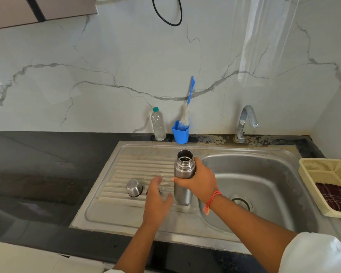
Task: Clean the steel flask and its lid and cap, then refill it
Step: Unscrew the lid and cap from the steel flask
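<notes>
Left hand (pixel 158 200) fingers (pixel 156 181) loosely spread, right hand (pixel 200 180) gripping flask (pixel 183 168)

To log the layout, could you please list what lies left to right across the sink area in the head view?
Steel cap, left hand, flask, drain, basket.

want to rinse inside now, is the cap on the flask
No, the flask has an open mouth, and the cap sits apart from it on the drainboard.
</notes>
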Demonstrator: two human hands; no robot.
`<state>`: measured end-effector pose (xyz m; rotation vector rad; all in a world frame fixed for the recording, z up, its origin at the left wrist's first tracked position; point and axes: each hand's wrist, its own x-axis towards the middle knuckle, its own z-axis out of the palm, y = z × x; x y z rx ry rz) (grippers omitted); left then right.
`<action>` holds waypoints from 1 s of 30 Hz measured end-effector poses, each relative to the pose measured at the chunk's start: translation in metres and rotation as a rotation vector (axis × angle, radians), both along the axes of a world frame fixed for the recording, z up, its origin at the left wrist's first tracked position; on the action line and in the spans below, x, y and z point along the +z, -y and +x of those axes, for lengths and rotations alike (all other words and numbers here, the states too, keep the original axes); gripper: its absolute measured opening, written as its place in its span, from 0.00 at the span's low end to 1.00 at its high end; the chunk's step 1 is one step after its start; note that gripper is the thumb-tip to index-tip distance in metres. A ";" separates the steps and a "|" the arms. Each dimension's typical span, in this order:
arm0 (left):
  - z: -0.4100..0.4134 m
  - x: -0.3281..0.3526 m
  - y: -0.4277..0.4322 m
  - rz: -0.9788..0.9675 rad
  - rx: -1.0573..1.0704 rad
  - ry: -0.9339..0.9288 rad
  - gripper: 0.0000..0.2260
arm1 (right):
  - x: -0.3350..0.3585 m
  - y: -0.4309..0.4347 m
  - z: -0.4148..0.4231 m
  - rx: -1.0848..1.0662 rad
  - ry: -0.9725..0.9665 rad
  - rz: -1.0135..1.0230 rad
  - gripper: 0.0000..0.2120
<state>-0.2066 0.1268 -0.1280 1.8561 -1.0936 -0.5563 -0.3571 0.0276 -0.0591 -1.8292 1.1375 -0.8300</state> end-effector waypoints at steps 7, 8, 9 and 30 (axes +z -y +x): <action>-0.042 0.025 0.034 -0.039 -0.305 -0.083 0.38 | 0.007 0.006 -0.036 -0.017 0.117 0.017 0.37; -0.048 0.028 0.040 -0.054 -0.310 -0.082 0.38 | 0.007 0.008 -0.043 -0.019 0.139 0.028 0.36; -0.054 0.032 0.045 -0.064 -0.321 -0.083 0.38 | 0.009 0.009 -0.050 -0.019 0.157 0.034 0.36; -0.097 0.030 0.095 0.238 -0.436 0.472 0.39 | -0.037 0.057 -0.190 -0.149 0.115 0.469 0.35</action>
